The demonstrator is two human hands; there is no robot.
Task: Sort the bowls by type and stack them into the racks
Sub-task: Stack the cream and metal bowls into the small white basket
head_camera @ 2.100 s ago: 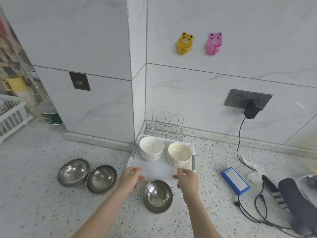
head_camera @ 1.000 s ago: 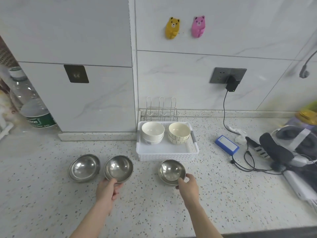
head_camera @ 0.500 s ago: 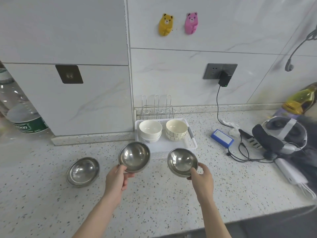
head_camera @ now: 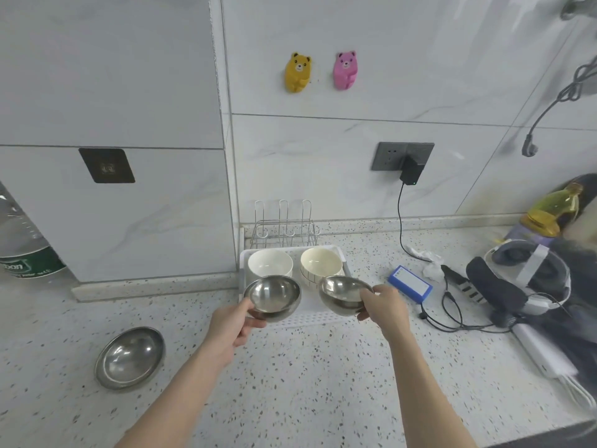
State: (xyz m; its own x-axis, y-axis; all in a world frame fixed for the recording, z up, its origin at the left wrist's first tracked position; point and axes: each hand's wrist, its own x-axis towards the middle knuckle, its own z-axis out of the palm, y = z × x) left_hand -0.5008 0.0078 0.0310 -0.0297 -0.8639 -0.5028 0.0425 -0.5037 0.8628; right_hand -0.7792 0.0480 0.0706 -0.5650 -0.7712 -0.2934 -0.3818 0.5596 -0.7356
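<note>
Both round stainless-steel bowls have come up off the speckled countertop (head_camera: 290, 383) within the last second: the left hand (head_camera: 231, 321) pinches the near rim of one steel bowl (head_camera: 273, 297), the right hand (head_camera: 386, 307) the right rim of the other (head_camera: 344, 294). Both now hang over the front of the white plastic tray (head_camera: 345, 266), just ahead of the two white ceramic bowl stacks (head_camera: 269, 265). The third steel bowl (head_camera: 129, 357) lies down-left of the left grip, so steel sorting looks only begun.
</note>
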